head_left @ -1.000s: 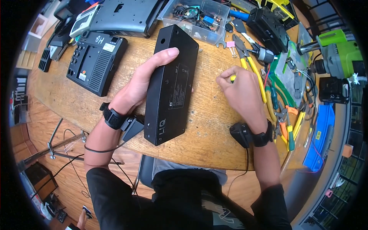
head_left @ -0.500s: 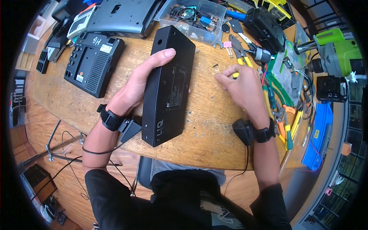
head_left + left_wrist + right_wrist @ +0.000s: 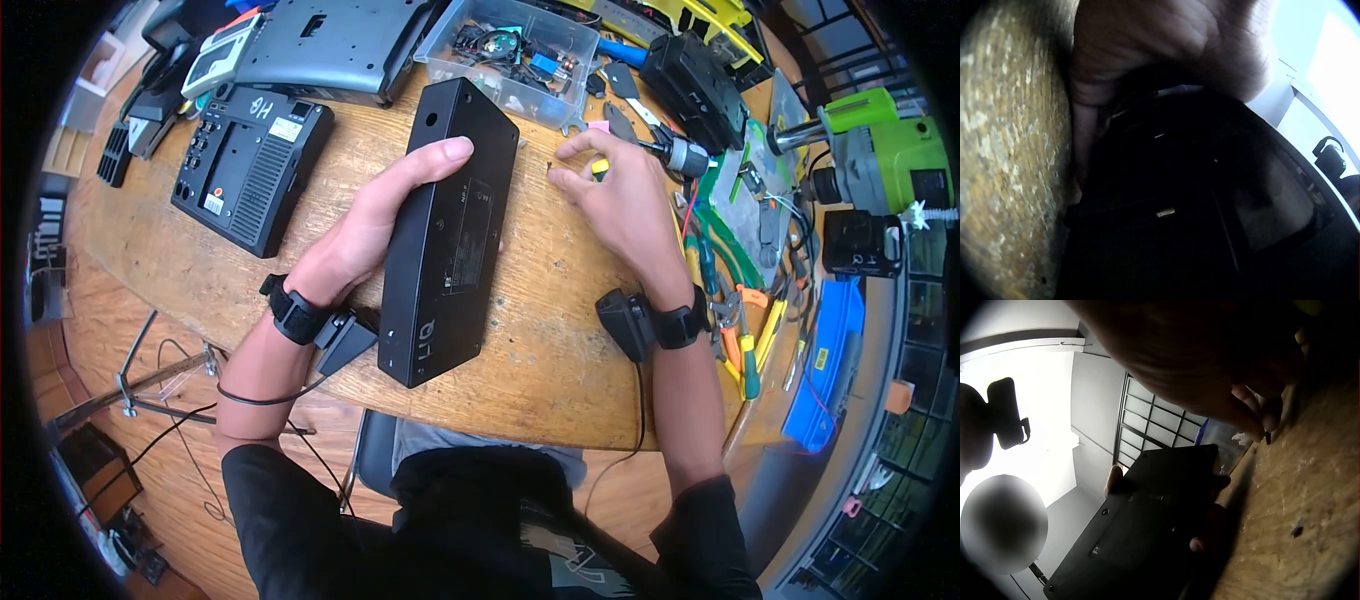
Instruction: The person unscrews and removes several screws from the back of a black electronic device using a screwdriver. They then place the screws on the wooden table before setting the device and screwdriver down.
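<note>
My left hand (image 3: pixel 352 235) grips a long black rectangular device case (image 3: pixel 455 240), tilted up on its side over the wooden table. The thumb lies across its upper edge and the other fingers are mostly hidden behind it. Pale letters and a printed label mark its broad face. My right hand (image 3: pixel 628 195) is to the right of the case, thumb and index finger pinching a small dark screw (image 3: pixel 1267 437) close over the tabletop. A yellow piece (image 3: pixel 600 168) shows within the palm, the rest of it covered by the hand.
A second black device (image 3: pixel 255 170) lies at left, with a large dark panel (image 3: pixel 325 50) behind it. A clear bin (image 3: pixel 510 105) of electronic parts stands at the back. Pliers (image 3: pixel 745 310), a black box (image 3: pixel 695 85) and a green drill (image 3: pixel 885 140) crowd the right side.
The right hand was beside the screw lying on the table; its thumb and index finger now have it, and the hand has shifted slightly away from me. The left hand keeps holding the case.
</note>
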Available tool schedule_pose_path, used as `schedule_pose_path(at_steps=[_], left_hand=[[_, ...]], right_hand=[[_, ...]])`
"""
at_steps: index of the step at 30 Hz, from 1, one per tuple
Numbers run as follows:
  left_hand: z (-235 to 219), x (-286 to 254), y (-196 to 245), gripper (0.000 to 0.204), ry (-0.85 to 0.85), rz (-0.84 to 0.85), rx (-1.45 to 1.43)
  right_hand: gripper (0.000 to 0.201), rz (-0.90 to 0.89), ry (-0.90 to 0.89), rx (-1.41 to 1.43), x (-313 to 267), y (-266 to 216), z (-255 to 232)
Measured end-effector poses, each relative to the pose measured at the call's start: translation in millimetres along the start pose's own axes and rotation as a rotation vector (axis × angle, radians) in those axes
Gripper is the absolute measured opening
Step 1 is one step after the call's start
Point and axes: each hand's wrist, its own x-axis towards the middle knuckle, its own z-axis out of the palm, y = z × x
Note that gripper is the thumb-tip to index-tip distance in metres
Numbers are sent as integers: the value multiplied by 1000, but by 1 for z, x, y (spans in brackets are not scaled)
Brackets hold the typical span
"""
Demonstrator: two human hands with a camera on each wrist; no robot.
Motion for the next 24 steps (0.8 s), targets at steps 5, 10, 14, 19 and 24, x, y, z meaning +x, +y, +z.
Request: schedule_pose_path(at_steps=[5, 10, 14, 19, 24], left_hand=[[-8, 6, -6, 74, -12, 22, 43], [-7, 6, -6, 74, -5, 26, 42], [-1, 1, -1, 58, -12, -11, 4], [-1, 1, 0, 60, 4, -10, 22], [3, -1, 2, 60, 21, 1, 15]], right_hand=[[21, -8, -81, 97, 8, 0, 7], [22, 47, -92, 162, 7, 1, 5], [22, 42, -46, 150, 10, 24, 6], [22, 33, -18, 74, 8, 26, 3], [25, 43, -25, -5, 8, 20, 1]])
